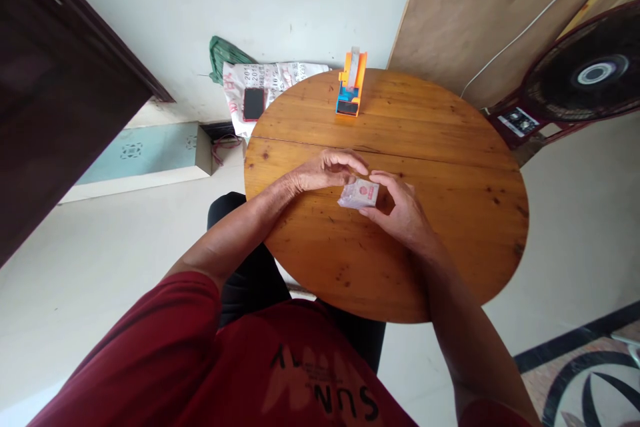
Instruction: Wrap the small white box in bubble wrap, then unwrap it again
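Note:
A small white box [367, 193] with red print is partly inside clear, crinkled plastic, low over the wooden table [310, 240]. My right hand [403, 210] closes around the box's right end, thumb at the near edge and fingers at the far edge. From the left comes my left hand [334, 169], its fingers stretched out and curved above the plastic, apart from the thumb. The thumb tip is close to the wrapped left end; whether it touches cannot be made out.
An orange and blue tape dispenser [351, 83] stands at the table's far side. Beyond the left edge, a phone [253, 104] lies on a printed white sack [235, 90] near a green bag [227, 57]. A large fan [590, 73] stands at the right.

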Demonstrator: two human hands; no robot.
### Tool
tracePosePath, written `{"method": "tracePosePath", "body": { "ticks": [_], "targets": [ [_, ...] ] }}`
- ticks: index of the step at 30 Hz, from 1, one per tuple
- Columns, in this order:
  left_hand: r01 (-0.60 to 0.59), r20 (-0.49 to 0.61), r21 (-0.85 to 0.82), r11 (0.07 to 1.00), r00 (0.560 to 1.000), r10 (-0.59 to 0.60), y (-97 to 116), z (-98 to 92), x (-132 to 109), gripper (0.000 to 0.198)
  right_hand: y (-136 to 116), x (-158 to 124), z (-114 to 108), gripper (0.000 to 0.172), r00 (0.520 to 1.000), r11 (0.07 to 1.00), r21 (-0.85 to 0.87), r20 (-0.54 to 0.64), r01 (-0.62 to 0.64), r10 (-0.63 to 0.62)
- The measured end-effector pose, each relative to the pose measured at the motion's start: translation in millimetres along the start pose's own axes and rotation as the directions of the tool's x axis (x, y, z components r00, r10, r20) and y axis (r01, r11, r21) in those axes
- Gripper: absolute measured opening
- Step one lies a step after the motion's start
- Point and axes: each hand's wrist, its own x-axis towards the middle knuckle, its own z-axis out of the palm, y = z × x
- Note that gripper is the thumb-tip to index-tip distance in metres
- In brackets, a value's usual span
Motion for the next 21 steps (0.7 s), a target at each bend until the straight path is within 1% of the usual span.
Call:
{"method": "tracePosePath", "body": {
  "ticks": [3, 5, 8, 11, 14, 17, 19, 21],
  "targets": [
    [0.070, 0.036, 0.001, 0.998, 0.997, -0.070, 1, 2.0, -1, 0.040, 2, 0, 1, 0.041, 0.998, 0.997, -0.044, -0.018, 0.056, -0.056],
    [0.127, 0.052, 0.012, 0.992, 0.990, -0.127, 3, 3.4, -1, 0.041, 3, 0, 2, 0.037, 0.996, 0.991, -0.106, -0.032, 0.085, -0.088],
    [0.190, 0.070, -0.020, 0.982, 0.980, -0.188, 6, 5.3, -1, 0.041, 2, -2, 1, 0.034, 0.991, 0.972, -0.203, -0.037, 0.118, -0.127],
    [0.209, 0.068, -0.038, 0.977, 0.976, -0.206, 7, 6.3, -1, 0.039, 1, -3, 0, 0.035, 0.992, 0.965, -0.234, -0.014, 0.120, -0.127],
    [0.211, 0.053, -0.013, 0.977, 0.976, -0.210, 6, 6.3, -1, 0.038, 1, -3, -1, 0.037, 0.994, 0.978, -0.181, -0.012, 0.104, -0.108],
    [0.224, 0.032, 0.033, 0.974, 0.974, -0.226, 5, 4.9, -2, 0.036, 1, -3, -5, 0.047, 0.997, 0.994, -0.081, -0.022, 0.075, -0.077],
    [0.220, 0.020, 0.038, 0.975, 0.975, -0.221, 5, 3.3, -2, 0.035, -1, -3, -9, 0.055, 0.999, 0.999, -0.025, -0.026, 0.027, -0.028],
    [0.202, 0.005, 0.013, 0.979, 0.979, -0.202, 5, 1.7, -3, 0.033, -2, -3, -13, 0.059, 0.999, 1.000, -0.003, -0.015, -0.029, 0.029]
  ]
}}
